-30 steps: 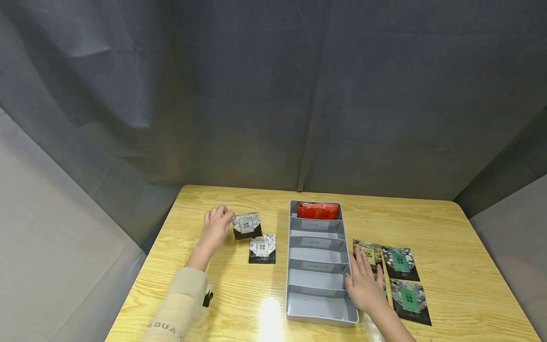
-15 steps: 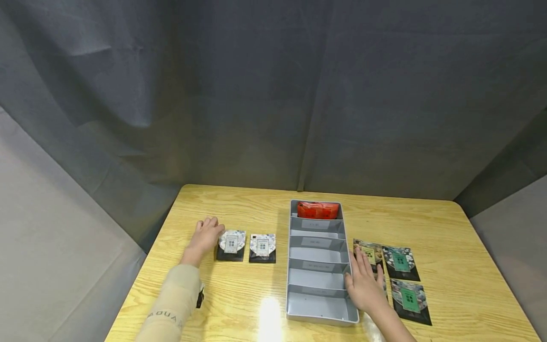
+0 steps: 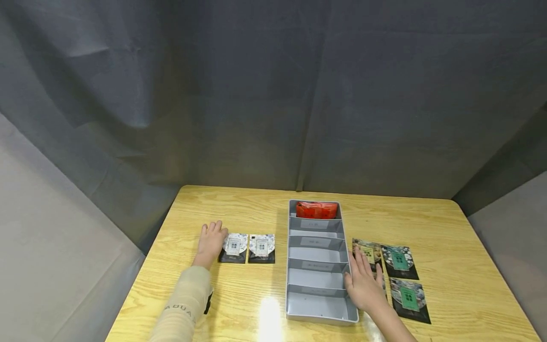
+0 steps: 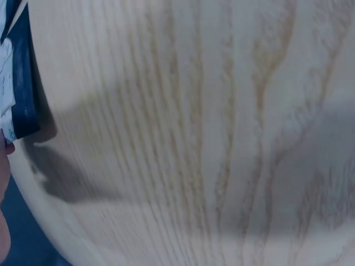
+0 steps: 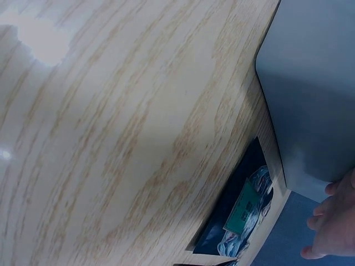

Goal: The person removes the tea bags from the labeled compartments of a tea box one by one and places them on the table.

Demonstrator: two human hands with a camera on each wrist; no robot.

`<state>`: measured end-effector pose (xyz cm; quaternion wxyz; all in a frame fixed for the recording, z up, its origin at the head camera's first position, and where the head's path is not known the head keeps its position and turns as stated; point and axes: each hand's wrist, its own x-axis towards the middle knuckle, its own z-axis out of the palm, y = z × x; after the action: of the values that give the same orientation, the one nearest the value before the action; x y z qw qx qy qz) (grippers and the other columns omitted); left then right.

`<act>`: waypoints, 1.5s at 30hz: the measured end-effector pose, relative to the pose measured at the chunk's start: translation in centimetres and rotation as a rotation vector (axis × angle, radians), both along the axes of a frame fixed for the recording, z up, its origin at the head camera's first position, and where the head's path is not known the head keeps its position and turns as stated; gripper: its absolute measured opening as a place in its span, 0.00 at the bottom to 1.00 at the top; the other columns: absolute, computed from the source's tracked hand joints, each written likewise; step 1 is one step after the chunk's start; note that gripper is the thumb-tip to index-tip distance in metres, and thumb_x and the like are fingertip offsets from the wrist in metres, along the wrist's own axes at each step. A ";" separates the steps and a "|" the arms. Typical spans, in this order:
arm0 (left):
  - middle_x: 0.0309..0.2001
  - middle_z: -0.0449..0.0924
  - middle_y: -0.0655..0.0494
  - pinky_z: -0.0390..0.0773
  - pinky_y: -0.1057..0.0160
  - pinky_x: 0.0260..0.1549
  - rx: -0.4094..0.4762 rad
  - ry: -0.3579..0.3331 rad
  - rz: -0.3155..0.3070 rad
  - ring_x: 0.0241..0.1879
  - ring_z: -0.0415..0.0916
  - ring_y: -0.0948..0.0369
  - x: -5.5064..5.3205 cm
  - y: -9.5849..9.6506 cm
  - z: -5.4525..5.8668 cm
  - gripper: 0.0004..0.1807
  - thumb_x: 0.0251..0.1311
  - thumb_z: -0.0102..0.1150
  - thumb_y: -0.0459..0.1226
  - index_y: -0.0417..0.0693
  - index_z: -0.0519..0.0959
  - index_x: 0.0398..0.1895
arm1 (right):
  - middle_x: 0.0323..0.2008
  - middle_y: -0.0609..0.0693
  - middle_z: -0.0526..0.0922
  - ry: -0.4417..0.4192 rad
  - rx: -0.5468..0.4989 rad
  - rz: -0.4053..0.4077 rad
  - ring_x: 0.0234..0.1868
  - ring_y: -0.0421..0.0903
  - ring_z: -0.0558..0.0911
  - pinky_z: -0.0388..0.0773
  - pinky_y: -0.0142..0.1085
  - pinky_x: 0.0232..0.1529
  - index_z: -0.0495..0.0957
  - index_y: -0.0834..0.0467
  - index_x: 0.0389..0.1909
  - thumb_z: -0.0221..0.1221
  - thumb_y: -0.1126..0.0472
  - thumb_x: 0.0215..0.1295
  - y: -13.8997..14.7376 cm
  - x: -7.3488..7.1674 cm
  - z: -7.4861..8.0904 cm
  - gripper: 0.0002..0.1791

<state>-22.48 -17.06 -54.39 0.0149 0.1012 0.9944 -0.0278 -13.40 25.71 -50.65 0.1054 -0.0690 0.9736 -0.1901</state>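
Observation:
My left hand (image 3: 212,240) pinches the upper left edge of a black sachet with a white floral top (image 3: 233,248), near the table's left side. In the left wrist view, a fingertip meets that sachet's (image 4: 25,94) edge. Close to its right lies a matching white-topped sachet (image 3: 262,249). My right hand (image 3: 365,285) rests with straight fingers along the right wall of a grey compartment box (image 3: 288,280). Under its fingertips is a yellow-labelled sachet (image 3: 366,251); another sachet is mostly hidden by the hand.
Red packets (image 3: 316,210) stand in the box's far compartment. Two green-labelled sachets, one farther (image 3: 399,262) and one nearer (image 3: 410,300), lie right of my right hand. A dark curtain (image 3: 256,95) hangs behind the wooden table (image 3: 243,304).
My left hand has brought its sachet from farther back, where it sat askew, left and nearer, then slightly right, level with its match. The right hand stays put.

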 end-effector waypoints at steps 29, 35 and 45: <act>0.55 0.65 0.46 0.52 0.44 0.58 0.100 -0.029 0.150 0.55 0.59 0.48 0.2 0.2 -1.8 0.16 0.63 0.47 0.38 0.47 0.72 0.53 | 0.70 0.63 0.42 0.006 0.018 0.001 0.69 0.62 0.44 0.32 0.64 0.60 0.47 0.64 0.70 0.41 0.54 0.68 0.0 0.0 0.2 0.33; 0.47 0.66 0.49 0.52 0.45 0.56 0.122 -0.003 0.170 0.52 0.60 0.49 -0.1 0.2 -1.8 0.10 0.64 0.47 0.39 0.49 0.72 0.46 | 0.70 0.63 0.41 0.028 0.031 0.005 0.69 0.61 0.43 0.29 0.63 0.60 0.47 0.64 0.69 0.41 0.54 0.68 0.0 0.0 0.1 0.33; 0.52 0.66 0.50 0.52 0.45 0.57 0.201 0.044 0.176 0.54 0.61 0.50 -1.5 3.0 0.1 0.17 0.66 0.44 0.43 0.49 0.69 0.56 | 0.71 0.61 0.38 0.061 0.048 0.011 0.70 0.59 0.40 0.28 0.62 0.61 0.47 0.64 0.70 0.41 0.54 0.68 0.0 0.2 0.0 0.33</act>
<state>-24.00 -14.07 -54.30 -0.0146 0.0138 0.9972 0.0714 -13.15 25.74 -50.62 0.0785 -0.0776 0.9803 -0.1637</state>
